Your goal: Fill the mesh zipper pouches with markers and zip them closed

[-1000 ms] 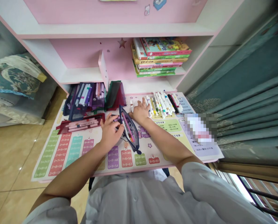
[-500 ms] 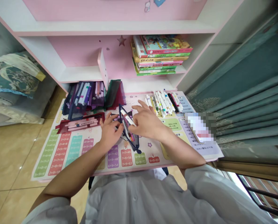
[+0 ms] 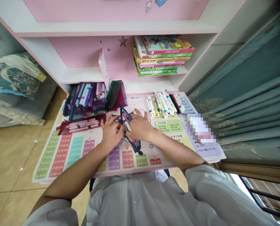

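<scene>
My L hand (image 3: pixel 111 132) pinches the navy pouch (image 3: pixel 137 147); R hand (image 3: pixel 141 127), half-open, at white marker (image 3: pixel 127 125) (can't tell if gripped).

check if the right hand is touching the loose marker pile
Apart: the head view shows a narrow strip of mat between the right hand and the marker pile.
</scene>
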The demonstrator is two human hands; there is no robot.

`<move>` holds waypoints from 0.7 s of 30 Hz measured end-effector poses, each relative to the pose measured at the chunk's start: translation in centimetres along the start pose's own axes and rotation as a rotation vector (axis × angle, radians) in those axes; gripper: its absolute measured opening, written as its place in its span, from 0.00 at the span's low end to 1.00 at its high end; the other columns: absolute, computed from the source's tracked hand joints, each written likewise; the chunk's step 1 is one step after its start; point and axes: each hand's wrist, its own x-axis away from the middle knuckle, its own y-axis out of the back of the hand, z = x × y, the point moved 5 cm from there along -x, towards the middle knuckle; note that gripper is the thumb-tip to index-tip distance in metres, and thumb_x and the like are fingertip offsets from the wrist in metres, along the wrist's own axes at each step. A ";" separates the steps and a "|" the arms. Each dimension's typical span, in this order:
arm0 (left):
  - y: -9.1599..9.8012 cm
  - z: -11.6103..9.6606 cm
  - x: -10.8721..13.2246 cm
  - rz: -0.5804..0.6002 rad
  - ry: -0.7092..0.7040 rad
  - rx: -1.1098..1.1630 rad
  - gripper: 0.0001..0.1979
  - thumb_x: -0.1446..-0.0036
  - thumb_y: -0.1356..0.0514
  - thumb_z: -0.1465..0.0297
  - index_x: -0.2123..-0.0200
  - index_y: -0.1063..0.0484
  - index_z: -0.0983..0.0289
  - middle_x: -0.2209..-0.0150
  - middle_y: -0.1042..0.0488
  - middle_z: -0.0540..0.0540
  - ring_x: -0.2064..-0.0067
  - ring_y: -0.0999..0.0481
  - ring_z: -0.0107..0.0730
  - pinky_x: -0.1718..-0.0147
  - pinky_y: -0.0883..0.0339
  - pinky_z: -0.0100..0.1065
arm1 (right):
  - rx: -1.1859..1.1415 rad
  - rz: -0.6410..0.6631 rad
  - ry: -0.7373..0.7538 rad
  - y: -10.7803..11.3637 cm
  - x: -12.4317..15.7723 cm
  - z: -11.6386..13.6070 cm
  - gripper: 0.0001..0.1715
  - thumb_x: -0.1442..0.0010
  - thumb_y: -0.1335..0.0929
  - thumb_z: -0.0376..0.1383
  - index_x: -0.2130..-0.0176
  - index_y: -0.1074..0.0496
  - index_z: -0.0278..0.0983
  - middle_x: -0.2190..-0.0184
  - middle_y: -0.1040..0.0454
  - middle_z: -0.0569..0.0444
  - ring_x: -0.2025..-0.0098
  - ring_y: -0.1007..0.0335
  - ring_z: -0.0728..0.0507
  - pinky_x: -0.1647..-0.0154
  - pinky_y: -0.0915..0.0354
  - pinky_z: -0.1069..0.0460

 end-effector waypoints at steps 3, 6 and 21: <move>-0.1 0.1 0.0 -0.001 -0.001 -0.009 0.13 0.42 0.43 0.67 0.78 0.29 0.61 0.45 0.24 0.55 0.33 0.38 0.53 0.37 0.56 0.70 | -0.006 0.004 0.003 -0.5 -0.6 -0.1 0.37 0.43 0.35 0.41 0.38 0.33 0.29 0.37 0.36 0.32 0.27 0.64 0.26 0.34 0.59 0.21; 0.0 0.0 0.0 -0.007 -0.003 -0.015 0.13 0.43 0.43 0.68 0.79 0.29 0.60 0.45 0.23 0.55 0.33 0.38 0.52 0.36 0.55 0.69 | 0.013 0.005 -0.006 -1.0 -1.1 -0.3 0.29 0.42 0.36 0.40 0.45 0.26 0.28 0.37 0.35 0.32 0.27 0.62 0.25 0.35 0.57 0.21; -0.1 0.2 0.1 -0.005 -0.002 0.003 0.13 0.42 0.42 0.66 0.78 0.29 0.60 0.45 0.24 0.55 0.33 0.38 0.52 0.36 0.56 0.70 | -0.082 -0.254 -0.407 3.6 -2.8 -9.4 0.18 0.39 0.34 0.40 0.54 0.22 0.36 0.30 0.45 0.42 0.27 0.62 0.28 0.34 0.51 0.27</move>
